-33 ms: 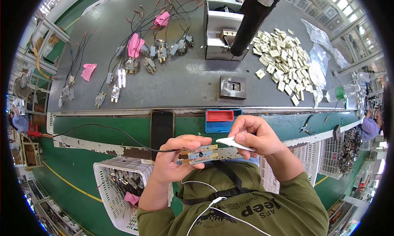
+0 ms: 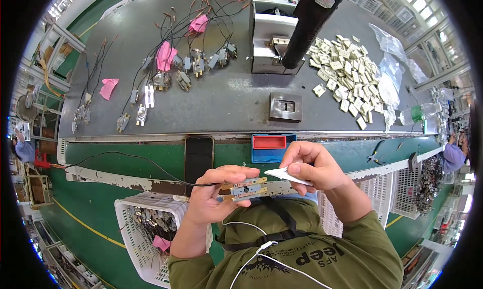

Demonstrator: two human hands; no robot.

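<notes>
My left hand point(image 2: 205, 203) is closed round a small grey electrical part with brass prongs point(image 2: 245, 190), whose prongs point right. A black wire point(image 2: 156, 163) runs from the left up to that hand. Between the thumb and fingers of my right hand point(image 2: 324, 172) is a thin, flat white piece point(image 2: 283, 174). Its narrow tip points toward the grey part, just above the prongs; whether the two touch I cannot tell. Both hands are in front of the bench's near edge, over my lap.
Wired parts point(image 2: 198, 63) with pink scraps lie on the grey bench point(image 2: 216, 108) at left. A machine with a black cylinder point(image 2: 312, 27), a metal block point(image 2: 286, 107) and a pile of cream pieces point(image 2: 347, 70) stand right. A phone point(image 2: 199, 161), blue tray point(image 2: 274, 156) and white basket point(image 2: 126, 223) are nearer.
</notes>
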